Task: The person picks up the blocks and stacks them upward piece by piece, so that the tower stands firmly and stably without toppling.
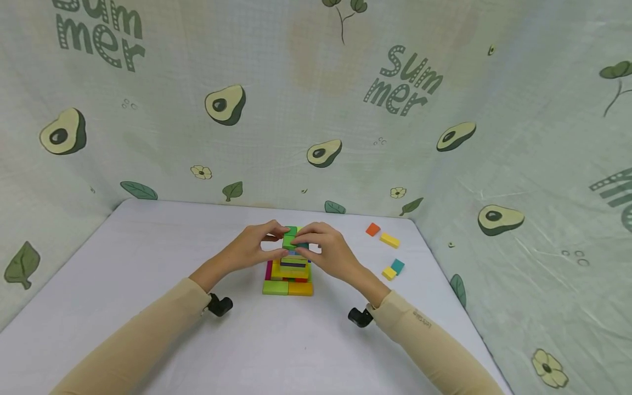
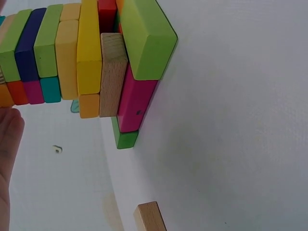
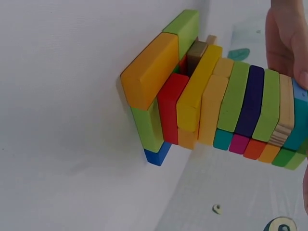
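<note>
A tower of coloured wooden blocks (image 1: 293,269) stands on the white table in front of me. At its top, my left hand (image 1: 254,247) has thumb and fingers around the left side of a green block (image 1: 288,242). From the other side, my right hand (image 1: 328,249) pinches at the same green block, its fingers partly covering a teal block (image 1: 303,246). The left wrist view catches part of the left hand (image 2: 8,159) beside the upper layers. In the right wrist view, the left hand's thumb meets a blue block (image 3: 300,90). Exact fingertip contacts are partly hidden.
Loose blocks lie to the right: an orange one (image 1: 372,229), a long yellow one (image 1: 390,240), a teal one (image 1: 397,266) and a small yellow one (image 1: 389,273). A plain wooden block (image 2: 150,217) lies apart from the tower. Printed cloth (image 1: 276,137) hangs behind the table.
</note>
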`<action>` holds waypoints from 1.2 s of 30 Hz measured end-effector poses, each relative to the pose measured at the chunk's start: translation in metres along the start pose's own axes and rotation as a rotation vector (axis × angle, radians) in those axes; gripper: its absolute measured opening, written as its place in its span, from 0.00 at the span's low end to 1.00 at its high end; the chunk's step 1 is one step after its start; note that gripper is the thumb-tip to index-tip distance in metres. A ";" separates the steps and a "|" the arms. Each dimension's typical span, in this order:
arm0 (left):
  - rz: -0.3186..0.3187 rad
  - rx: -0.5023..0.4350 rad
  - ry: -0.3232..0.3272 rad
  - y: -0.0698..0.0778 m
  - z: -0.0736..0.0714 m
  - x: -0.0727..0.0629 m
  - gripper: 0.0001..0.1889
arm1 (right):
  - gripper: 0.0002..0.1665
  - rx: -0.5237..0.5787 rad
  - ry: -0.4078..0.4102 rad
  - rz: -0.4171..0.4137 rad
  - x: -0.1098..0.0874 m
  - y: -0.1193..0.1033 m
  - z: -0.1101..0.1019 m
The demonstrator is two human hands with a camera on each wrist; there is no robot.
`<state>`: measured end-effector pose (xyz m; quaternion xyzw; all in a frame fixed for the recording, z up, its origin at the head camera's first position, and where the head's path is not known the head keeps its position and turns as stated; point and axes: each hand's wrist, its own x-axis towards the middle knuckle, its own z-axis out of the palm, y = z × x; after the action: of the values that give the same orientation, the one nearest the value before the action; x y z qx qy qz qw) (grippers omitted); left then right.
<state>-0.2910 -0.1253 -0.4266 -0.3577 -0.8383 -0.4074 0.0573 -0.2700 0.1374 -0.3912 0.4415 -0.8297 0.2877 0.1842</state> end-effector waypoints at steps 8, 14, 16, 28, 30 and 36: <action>-0.076 0.015 -0.007 0.005 0.002 0.001 0.25 | 0.15 0.000 0.004 0.123 -0.034 0.019 -0.025; -0.087 0.021 -0.008 0.006 0.001 0.001 0.26 | 0.18 -0.064 -0.044 0.213 -0.083 0.056 -0.050; -0.079 0.026 -0.006 0.006 0.001 0.001 0.25 | 0.18 -0.086 -0.082 0.265 -0.101 0.068 -0.057; -0.067 0.026 0.002 0.003 0.001 0.000 0.25 | 0.16 -0.267 -0.241 0.545 -0.165 0.118 -0.078; -0.063 0.031 0.005 0.002 0.001 0.000 0.25 | 0.15 -0.266 -0.263 0.574 -0.166 0.119 -0.080; -0.060 0.032 0.009 0.003 0.002 0.000 0.25 | 0.14 -0.260 -0.302 0.590 -0.167 0.123 -0.081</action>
<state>-0.2888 -0.1228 -0.4260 -0.3298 -0.8548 -0.3970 0.0544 -0.2781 0.3486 -0.4618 0.1931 -0.9690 0.1521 0.0231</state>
